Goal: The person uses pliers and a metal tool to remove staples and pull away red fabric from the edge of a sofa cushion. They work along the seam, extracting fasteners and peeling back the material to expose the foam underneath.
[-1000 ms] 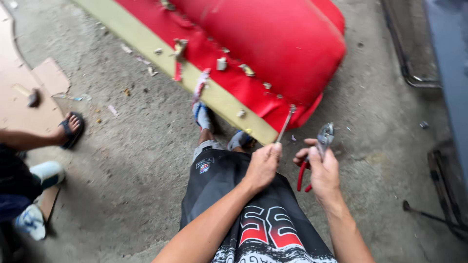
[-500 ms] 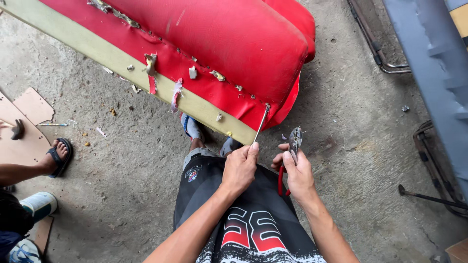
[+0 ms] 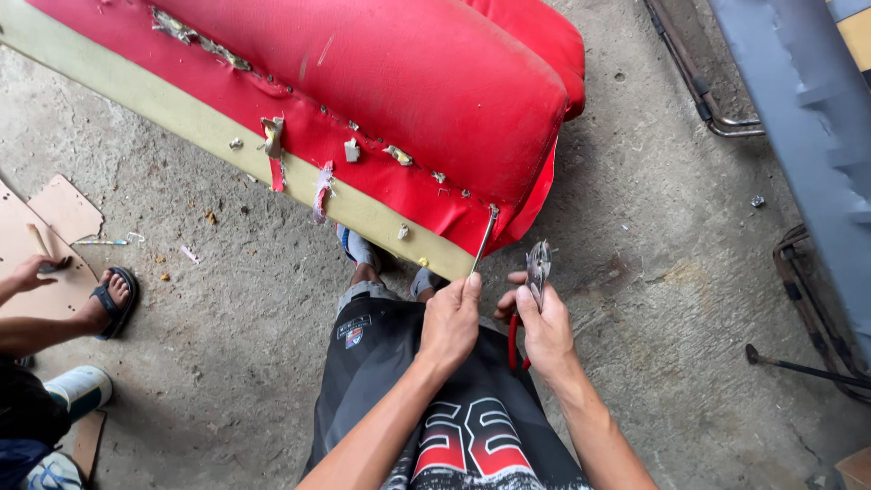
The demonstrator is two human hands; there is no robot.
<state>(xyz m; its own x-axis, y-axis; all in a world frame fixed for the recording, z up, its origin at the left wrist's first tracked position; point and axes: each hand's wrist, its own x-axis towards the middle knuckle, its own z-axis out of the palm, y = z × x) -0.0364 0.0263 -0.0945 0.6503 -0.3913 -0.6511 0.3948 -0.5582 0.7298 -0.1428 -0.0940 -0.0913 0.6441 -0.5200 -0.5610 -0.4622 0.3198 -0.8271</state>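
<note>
The screwdriver [image 3: 484,239] is now held by the left hand [image 3: 451,319] with its tip brought up, apparently touching a staple, against the red seat [image 3: 381,82] edge at frame centre. Pliers [image 3: 535,277] remain gripped in the right hand [image 3: 544,327], just right.

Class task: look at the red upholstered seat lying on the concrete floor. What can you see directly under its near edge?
Under the red seat runs a pale wooden frame strip; the person's sandalled feet reach under it. The floor beneath the seat is covered.
</note>
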